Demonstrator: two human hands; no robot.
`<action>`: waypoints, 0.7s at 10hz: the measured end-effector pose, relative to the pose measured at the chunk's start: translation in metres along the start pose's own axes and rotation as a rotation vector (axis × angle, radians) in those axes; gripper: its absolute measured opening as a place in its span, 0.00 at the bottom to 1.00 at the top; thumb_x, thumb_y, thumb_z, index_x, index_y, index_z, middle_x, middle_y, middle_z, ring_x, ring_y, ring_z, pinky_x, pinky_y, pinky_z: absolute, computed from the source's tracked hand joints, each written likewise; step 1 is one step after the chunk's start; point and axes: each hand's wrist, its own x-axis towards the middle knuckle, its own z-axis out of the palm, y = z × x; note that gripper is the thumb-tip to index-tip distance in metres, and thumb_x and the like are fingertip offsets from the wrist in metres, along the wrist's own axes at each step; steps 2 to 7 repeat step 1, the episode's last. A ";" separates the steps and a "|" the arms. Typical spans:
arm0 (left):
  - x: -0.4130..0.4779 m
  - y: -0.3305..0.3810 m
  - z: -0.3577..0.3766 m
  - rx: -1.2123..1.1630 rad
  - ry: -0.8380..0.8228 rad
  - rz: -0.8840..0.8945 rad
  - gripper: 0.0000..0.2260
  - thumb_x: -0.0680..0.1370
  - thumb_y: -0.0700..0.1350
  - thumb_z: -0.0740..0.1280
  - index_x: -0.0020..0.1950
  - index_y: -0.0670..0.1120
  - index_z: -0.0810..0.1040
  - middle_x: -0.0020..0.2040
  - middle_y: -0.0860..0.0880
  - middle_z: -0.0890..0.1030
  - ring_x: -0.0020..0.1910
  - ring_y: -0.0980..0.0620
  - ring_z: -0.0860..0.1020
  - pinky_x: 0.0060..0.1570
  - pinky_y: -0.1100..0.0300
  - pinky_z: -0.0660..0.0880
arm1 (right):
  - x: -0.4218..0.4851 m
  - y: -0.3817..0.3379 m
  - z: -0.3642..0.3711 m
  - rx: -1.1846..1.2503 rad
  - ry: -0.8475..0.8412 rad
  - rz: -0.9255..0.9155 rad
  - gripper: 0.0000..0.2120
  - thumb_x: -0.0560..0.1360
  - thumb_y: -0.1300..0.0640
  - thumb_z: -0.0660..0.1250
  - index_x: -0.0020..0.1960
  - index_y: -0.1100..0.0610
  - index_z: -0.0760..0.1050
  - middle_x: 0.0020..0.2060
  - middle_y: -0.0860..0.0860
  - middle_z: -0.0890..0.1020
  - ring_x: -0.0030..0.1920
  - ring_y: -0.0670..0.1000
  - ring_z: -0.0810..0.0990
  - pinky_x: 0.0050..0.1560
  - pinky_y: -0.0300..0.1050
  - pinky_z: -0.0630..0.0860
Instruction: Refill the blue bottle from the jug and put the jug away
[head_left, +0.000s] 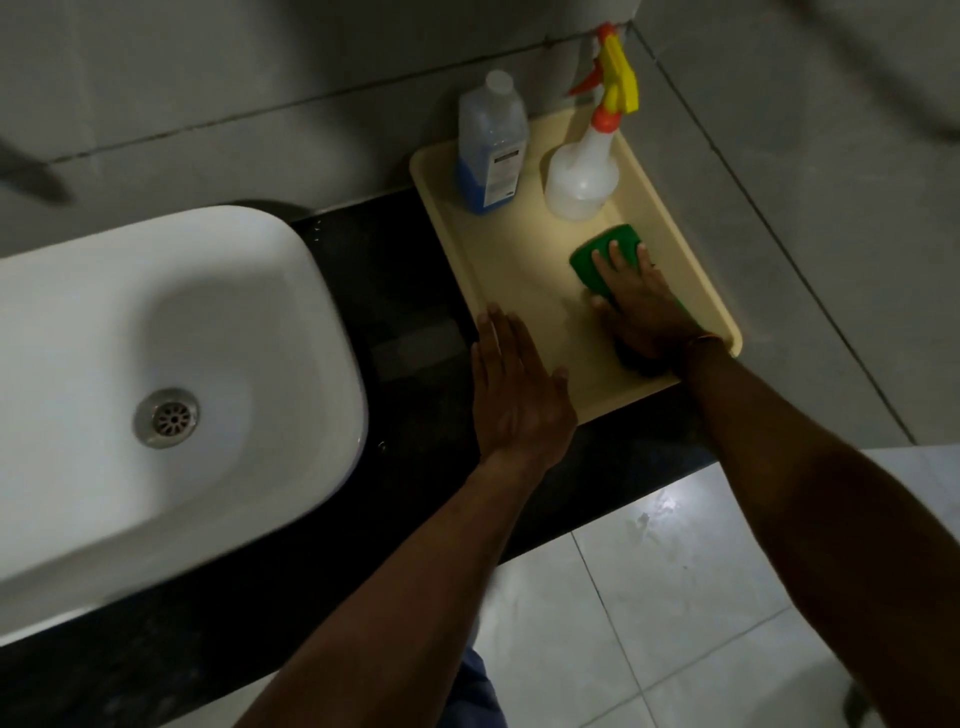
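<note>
We are pressing our right hand (641, 306) flat, fingers spread, on a green sponge (605, 249) at the frame's centre right, on the cream tray (498, 270). Our left hand (514, 387) is lying open, fingers together, steadying the tray's lower-left edge. The jug (491, 143), holding some blue liquid, is standing capped at the tray's upper end beside the spray bottle (587, 171). Pouring seems not yet begun; next we likely need to release the sponge and reach upward.
</note>
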 end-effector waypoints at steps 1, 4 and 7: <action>-0.005 -0.001 -0.011 -0.006 -0.028 -0.003 0.36 0.83 0.56 0.55 0.82 0.37 0.44 0.82 0.38 0.42 0.82 0.42 0.41 0.80 0.46 0.48 | -0.021 -0.025 -0.040 0.338 0.352 -0.052 0.26 0.85 0.46 0.54 0.81 0.50 0.59 0.80 0.51 0.60 0.82 0.58 0.49 0.81 0.58 0.49; -0.005 -0.001 -0.011 -0.006 -0.028 -0.003 0.36 0.83 0.56 0.55 0.82 0.37 0.44 0.82 0.38 0.42 0.82 0.42 0.41 0.80 0.46 0.48 | -0.021 -0.025 -0.040 0.338 0.352 -0.052 0.26 0.85 0.46 0.54 0.81 0.50 0.59 0.80 0.51 0.60 0.82 0.58 0.49 0.81 0.58 0.49; -0.005 -0.001 -0.011 -0.006 -0.028 -0.003 0.36 0.83 0.56 0.55 0.82 0.37 0.44 0.82 0.38 0.42 0.82 0.42 0.41 0.80 0.46 0.48 | -0.021 -0.025 -0.040 0.338 0.352 -0.052 0.26 0.85 0.46 0.54 0.81 0.50 0.59 0.80 0.51 0.60 0.82 0.58 0.49 0.81 0.58 0.49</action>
